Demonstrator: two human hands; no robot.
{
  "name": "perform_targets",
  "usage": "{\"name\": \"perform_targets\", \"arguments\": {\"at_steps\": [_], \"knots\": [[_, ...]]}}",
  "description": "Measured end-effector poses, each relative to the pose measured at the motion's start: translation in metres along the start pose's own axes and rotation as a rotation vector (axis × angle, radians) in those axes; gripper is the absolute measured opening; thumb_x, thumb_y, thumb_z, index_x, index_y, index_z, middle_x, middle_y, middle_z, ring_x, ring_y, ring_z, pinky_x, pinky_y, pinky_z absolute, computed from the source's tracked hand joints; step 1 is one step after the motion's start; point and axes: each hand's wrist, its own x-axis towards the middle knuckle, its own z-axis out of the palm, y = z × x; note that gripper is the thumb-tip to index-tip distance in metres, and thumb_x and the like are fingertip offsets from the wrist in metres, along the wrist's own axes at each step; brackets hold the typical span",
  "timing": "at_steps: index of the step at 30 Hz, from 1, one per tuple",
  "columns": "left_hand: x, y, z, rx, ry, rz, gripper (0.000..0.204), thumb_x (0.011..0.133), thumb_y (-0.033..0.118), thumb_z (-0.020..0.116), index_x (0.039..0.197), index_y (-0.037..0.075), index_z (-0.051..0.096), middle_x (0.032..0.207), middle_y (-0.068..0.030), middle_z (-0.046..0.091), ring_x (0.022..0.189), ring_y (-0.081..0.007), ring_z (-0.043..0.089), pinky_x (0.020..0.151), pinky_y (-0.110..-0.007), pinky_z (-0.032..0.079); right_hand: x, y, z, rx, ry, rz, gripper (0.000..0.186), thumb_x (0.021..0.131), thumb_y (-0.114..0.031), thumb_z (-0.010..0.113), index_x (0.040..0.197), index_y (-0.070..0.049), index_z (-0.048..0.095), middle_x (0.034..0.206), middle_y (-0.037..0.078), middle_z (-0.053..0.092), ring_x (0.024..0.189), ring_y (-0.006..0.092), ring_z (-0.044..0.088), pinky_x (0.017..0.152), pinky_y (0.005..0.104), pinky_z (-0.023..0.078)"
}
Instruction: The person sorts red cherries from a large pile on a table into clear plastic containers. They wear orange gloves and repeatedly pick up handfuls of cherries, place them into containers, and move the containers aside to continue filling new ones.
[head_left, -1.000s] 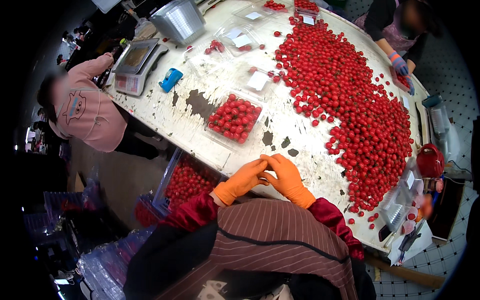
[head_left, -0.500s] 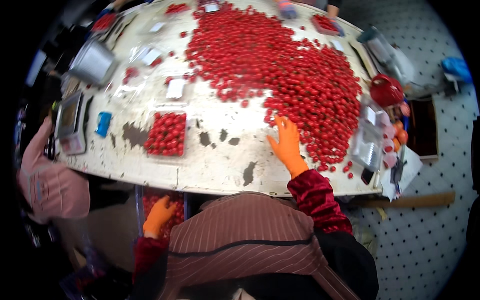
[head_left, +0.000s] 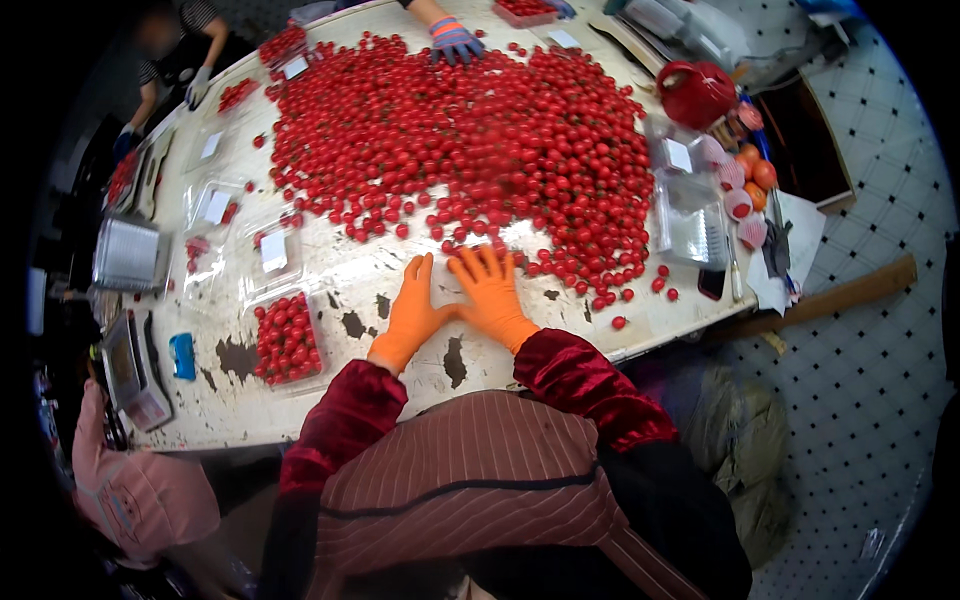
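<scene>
My left hand [head_left: 408, 312] and my right hand [head_left: 492, 295], both in orange gloves, rest low over the white tabletop [head_left: 400, 385] at the near edge of a wide heap of cherry tomatoes [head_left: 470, 140]. Their thumbs meet, and the other fingers stretch toward the fruit. Neither hand grips anything. The right fingertips are beside a few tomatoes at the heap's edge; whether they touch is hard to tell. Left of my hands stands a clear plastic punnet [head_left: 318, 335] filled with tomatoes.
Clear lids with white labels [head_left: 273, 250] lie at the left, near a blue object [head_left: 182, 356], a scale [head_left: 125, 365] and stacked trays [head_left: 128, 252]. Rightward are a red jug [head_left: 697, 95], plastic containers [head_left: 690, 220] and oranges [head_left: 763, 174]. A co-worker's gloved hand [head_left: 455, 40] reaches over the heap's far side.
My left hand has come up from a crate of tomatoes below the table edge onto the tabletop. My right hand has moved left to meet it. The view has turned.
</scene>
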Motion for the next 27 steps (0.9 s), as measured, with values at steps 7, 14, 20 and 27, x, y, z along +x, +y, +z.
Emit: {"name": "perform_targets", "arguments": {"at_steps": [7,14,20,27], "knots": [[0.024,0.031,0.007,-0.003,-0.138,-0.052,0.111,0.060,0.019,0.088,0.151,0.008,0.025,0.150,-0.0205,0.026,0.124,-0.0372,0.051,0.096,-0.041,0.050,-0.051,0.074,-0.060,-0.105,0.206,0.151,0.073,0.077,-0.025,0.072,0.143,-0.015,0.044,0.152,0.011,0.035,0.136,0.0356,0.032,0.111,0.0604,0.019],[0.030,0.034,0.016,-0.024,-0.138,-0.042,0.114,0.059,0.016,0.089,0.152,0.010,0.024,0.148,-0.0193,0.029,0.106,-0.0319,0.061,0.088,-0.039,0.053,-0.035,0.099,-0.024,-0.149,0.383,0.560,0.086,0.078,-0.042,0.072,0.149,-0.010,0.035,0.153,0.022,0.025,0.136,0.0447,0.028,0.109,0.0628,0.019],[0.029,0.021,0.023,0.015,-0.066,-0.018,0.104,0.068,0.015,0.083,0.152,0.010,0.023,0.146,-0.0212,0.029,0.108,-0.0323,0.061,0.086,-0.038,0.054,0.021,0.008,-0.006,0.085,0.273,0.182,0.064,0.080,-0.030,0.067,0.138,-0.014,0.046,0.145,0.017,0.038,0.137,0.0421,0.027,0.109,0.0610,0.022],[0.028,0.002,0.021,0.008,0.012,-0.014,0.109,0.062,0.018,0.088,0.151,0.007,0.025,0.145,-0.0184,0.032,0.124,-0.0320,0.051,0.093,-0.038,0.051,-0.008,0.009,-0.037,0.300,0.274,-0.004,0.058,0.080,-0.021,0.065,0.135,-0.011,0.049,0.138,0.014,0.048,0.128,0.0363,0.043,0.108,0.0545,0.029]]}}
